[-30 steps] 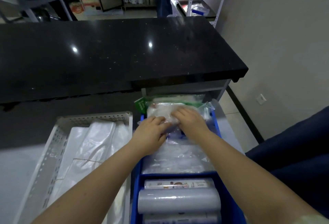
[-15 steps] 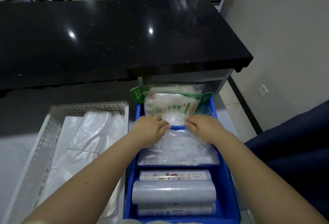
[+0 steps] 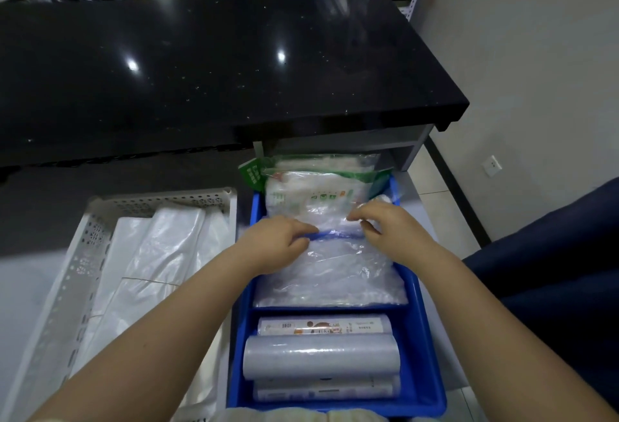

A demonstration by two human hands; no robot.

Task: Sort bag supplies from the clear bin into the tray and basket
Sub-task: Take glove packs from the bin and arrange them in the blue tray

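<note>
Head view: both hands' fingers pinching clear bag pack (image 3: 328,267) in blue tray (image 3: 432,348); white basket (image 3: 83,254) left, rolls (image 3: 321,356) near

A bright blue plastic tray (image 3: 423,338) holds clear crinkled plastic bags (image 3: 335,274), pale translucent rolls (image 3: 321,358) and green-and-white printed packets (image 3: 311,194). The white perforated plastic basket (image 3: 80,254) carries milky white bags (image 3: 157,264). The worktop (image 3: 201,70) is glossy speckled black.

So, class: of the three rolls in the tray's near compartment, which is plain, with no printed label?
The middle roll: plain, unlike its two labelled neighbours.
</note>
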